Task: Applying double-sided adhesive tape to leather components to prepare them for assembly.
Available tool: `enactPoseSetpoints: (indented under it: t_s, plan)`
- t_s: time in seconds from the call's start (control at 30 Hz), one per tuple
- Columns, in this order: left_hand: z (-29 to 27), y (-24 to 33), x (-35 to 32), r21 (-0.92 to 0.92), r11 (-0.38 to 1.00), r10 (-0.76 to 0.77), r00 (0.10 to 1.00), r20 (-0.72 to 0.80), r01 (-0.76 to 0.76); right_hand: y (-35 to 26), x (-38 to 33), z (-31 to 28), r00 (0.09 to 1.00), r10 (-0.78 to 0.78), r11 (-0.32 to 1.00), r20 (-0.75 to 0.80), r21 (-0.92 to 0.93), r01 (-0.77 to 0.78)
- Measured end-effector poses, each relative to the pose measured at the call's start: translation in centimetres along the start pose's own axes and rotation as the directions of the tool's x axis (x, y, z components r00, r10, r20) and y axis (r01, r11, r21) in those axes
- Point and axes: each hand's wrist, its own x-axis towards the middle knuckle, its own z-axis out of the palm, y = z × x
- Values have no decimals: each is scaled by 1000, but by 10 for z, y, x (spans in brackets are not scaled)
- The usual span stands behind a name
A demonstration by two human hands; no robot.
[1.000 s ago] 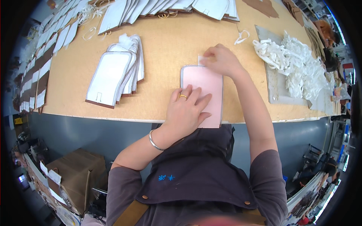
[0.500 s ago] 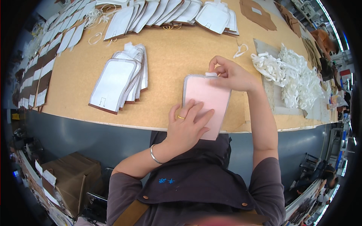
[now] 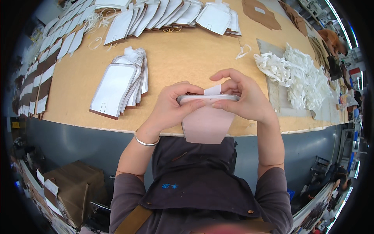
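A flat pinkish panel with a pale edging along its top is raised between my hands over the near table edge. My left hand is closed on its upper left corner, thumb on the near face. My right hand pinches the upper right part, its thumb pressed on the near side and its index finger curled above. A small white tab sticks up from the top edge between my fingers. To the left lies a fanned stack of white panels with grey edging and brown backs.
A heap of white tapes lies on a grey sheet at the right. More white panels are lined up along the far side. One loose white loop and brown pieces rest on the tan tabletop.
My left hand has moved up from the panel's face to its upper left edge. The panel's top has tilted up, and my right hand has shifted slightly down, its thumb now on the near side.
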Motion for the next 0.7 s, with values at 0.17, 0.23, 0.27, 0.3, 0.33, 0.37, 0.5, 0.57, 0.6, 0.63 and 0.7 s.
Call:
enactPoseSetpoints:
  t_s: [0.17, 0.23, 0.27, 0.3, 0.33, 0.37, 0.5, 0.57, 0.6, 0.63, 0.7]
  plan:
    - [2, -4, 0, -12, 997, 77, 997, -12, -77, 15, -10, 4, 999, 1, 997, -43, 83, 2]
    - [1, -6, 1, 57, 979, 198, 980, -28, -197, 14, -12, 7, 994, -21, 999, -108, 45, 26]
    - [1, -6, 1, 56, 979, 197, 980, -26, -196, 16, -12, 7, 990, -67, 998, -127, -11, 66]
    - [0, -6, 0, 80, 980, 180, 984, 0, -180, 18, -13, 7, 983, -113, 992, -143, -67, 104]
    - [0, -6, -2, 105, 981, 161, 987, 24, -163, 20, -14, 7, 983, -112, 992, -143, -65, 104]
    - [2, -6, -5, 106, 981, 159, 987, 24, -161, 21, -16, 8, 978, -109, 994, -175, -32, 105]
    - [9, -20, -26, -190, 975, -126, 992, -26, 119, 33, -17, 0, 953, -120, 982, -277, 107, 155]
    - [10, -26, -32, -131, 985, -113, 993, 17, 114, 34, -15, 1, 958, -108, 970, -267, 182, 160]
    - [9, -26, -32, -229, 965, -127, 992, 3, 124, 35, -15, 3, 961, -98, 952, -258, 257, 166]
    - [8, -24, -30, -325, 937, -138, 990, -15, 126, 38, -15, 4, 963, -102, 953, -250, 254, 167]
    - [6, -13, -23, -359, 929, -119, 992, -51, 93, 48, -20, 11, 989, -51, 857, -138, 503, 114]
